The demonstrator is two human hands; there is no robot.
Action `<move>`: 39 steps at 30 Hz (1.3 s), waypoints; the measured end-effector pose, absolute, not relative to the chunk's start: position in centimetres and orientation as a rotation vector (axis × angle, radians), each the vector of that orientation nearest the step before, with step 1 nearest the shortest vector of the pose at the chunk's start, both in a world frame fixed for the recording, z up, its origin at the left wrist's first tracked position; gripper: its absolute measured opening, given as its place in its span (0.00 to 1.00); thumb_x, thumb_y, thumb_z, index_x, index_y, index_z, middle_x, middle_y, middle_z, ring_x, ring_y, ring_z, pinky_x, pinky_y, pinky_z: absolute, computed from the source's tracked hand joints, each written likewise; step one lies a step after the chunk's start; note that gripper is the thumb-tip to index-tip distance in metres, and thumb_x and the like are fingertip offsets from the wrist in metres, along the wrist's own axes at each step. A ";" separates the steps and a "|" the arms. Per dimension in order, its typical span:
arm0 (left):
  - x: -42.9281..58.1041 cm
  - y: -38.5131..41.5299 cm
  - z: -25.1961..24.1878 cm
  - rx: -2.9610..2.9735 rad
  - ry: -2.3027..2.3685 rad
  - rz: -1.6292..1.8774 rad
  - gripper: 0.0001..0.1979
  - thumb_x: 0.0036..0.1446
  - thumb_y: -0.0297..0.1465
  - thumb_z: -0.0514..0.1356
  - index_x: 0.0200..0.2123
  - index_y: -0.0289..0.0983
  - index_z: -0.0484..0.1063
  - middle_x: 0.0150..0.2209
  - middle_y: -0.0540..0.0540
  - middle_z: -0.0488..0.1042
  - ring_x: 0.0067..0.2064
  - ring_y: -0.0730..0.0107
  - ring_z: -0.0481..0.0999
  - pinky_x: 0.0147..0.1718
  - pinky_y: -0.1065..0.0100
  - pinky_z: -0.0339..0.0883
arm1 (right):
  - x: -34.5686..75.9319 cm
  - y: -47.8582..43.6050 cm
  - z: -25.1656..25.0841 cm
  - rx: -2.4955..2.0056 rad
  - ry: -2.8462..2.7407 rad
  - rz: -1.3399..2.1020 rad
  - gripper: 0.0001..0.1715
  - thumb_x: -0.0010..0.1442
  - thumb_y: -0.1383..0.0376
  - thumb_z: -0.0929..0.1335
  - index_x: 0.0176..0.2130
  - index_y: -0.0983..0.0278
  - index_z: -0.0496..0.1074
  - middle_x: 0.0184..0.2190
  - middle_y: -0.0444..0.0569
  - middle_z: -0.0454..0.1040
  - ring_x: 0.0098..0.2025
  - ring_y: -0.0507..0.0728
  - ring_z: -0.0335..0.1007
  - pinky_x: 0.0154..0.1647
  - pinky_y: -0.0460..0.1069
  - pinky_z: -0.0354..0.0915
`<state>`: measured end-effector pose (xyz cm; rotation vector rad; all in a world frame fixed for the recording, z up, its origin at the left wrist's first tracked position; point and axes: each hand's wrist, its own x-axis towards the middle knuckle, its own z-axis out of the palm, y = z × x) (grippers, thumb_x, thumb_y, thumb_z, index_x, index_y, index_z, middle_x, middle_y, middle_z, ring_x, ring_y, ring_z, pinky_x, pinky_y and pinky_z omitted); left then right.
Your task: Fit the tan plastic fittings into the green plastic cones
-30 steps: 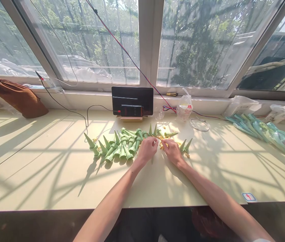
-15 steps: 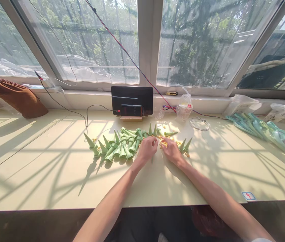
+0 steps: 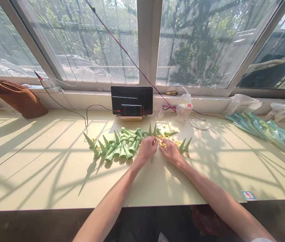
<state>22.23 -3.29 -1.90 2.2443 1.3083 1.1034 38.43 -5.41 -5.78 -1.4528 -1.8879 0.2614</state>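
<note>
Several green cones [image 3: 123,144] lie and stand in a heap on the pale table, left of my hands. My left hand [image 3: 147,148] is at the heap's right side, its thumb and fingers curled together; whatever they hold is too small to make out. Beside it, my right hand [image 3: 170,151] rests over a pile of small yellow pieces [image 3: 163,145], fingers apart. Two upright green cones [image 3: 152,129] stand just beyond my left hand. Two more cones [image 3: 185,145] are right of my right hand.
A dark tablet [image 3: 132,92] with a phone in front stands at the back. Near it are a bagged cup [image 3: 184,107] and a coiled cable [image 3: 199,123]. Teal bags [image 3: 263,129] lie at right, a brown pouch [image 3: 18,97] at left.
The fingers of my right hand have shifted slightly left and down over the yellow pieces. My left hand has hardly moved.
</note>
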 end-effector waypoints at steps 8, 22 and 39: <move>22.2 -3.3 -1.8 2.251 1.299 1.122 0.10 0.60 0.27 0.57 0.26 0.35 0.72 0.24 0.50 0.69 0.26 0.72 0.65 0.30 0.70 0.57 | 38.1 -5.9 -5.0 -1.354 -1.909 0.342 0.25 0.58 0.66 0.65 0.55 0.64 0.71 0.47 0.54 0.78 0.50 0.62 0.74 0.53 0.55 0.68; 22.2 -3.3 -1.9 2.247 1.301 1.127 0.10 0.59 0.26 0.57 0.26 0.36 0.72 0.23 0.51 0.67 0.26 0.73 0.64 0.29 0.70 0.56 | 38.6 -5.5 -5.8 -1.421 -1.868 0.279 0.28 0.55 0.69 0.64 0.56 0.66 0.71 0.52 0.57 0.75 0.53 0.63 0.72 0.54 0.56 0.67; 22.2 -3.3 -2.0 2.255 1.296 1.112 0.09 0.60 0.26 0.56 0.28 0.36 0.73 0.24 0.50 0.69 0.27 0.72 0.66 0.30 0.70 0.57 | 38.4 -5.6 -5.5 -1.369 -1.833 0.375 0.20 0.61 0.64 0.66 0.53 0.65 0.72 0.50 0.56 0.76 0.41 0.60 0.75 0.48 0.56 0.69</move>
